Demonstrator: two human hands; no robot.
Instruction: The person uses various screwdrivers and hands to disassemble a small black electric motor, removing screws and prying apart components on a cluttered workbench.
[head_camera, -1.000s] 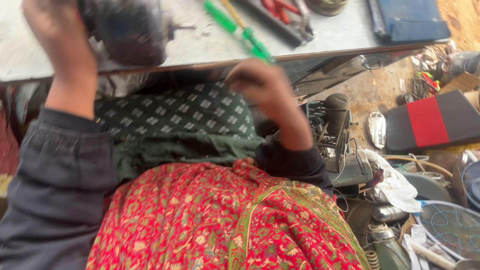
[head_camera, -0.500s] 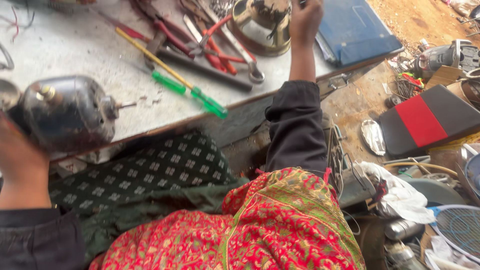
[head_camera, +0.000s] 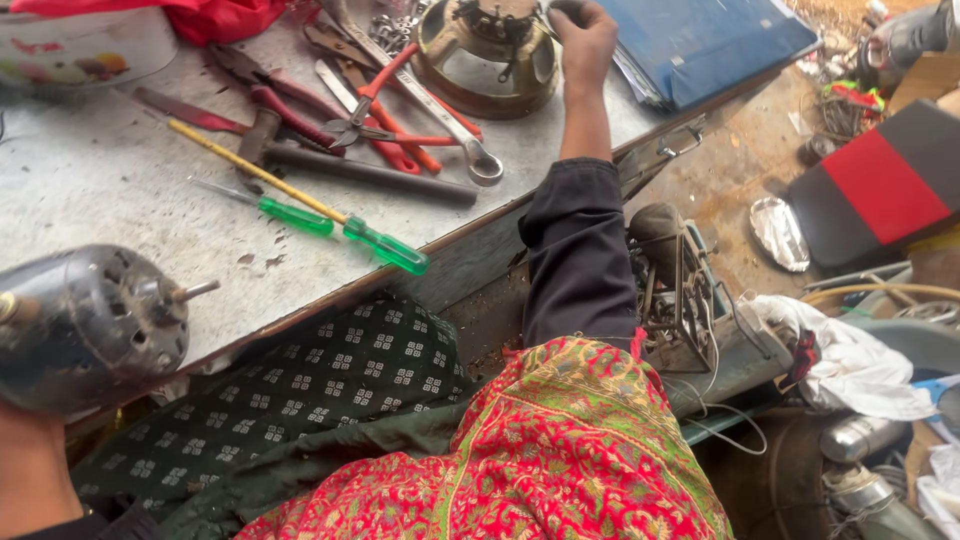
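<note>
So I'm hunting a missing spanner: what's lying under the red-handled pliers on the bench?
Under the red-handled pliers a long silver spanner crosses, its ring end showing. A dark metal bar lies just below them. Anything smaller beneath the pile is covered.

Few such things show. At the far left corner of the worktop stands a pale container with a rounded wall, printed with small coloured pictures in orange, red and green; a red cloth hangs over its rim. At the far right of the worktop lies a flat blue folder, rectangular, its edge jutting past the worktop's rim. No labels, signs or screens can be made out anywhere else.
</note>
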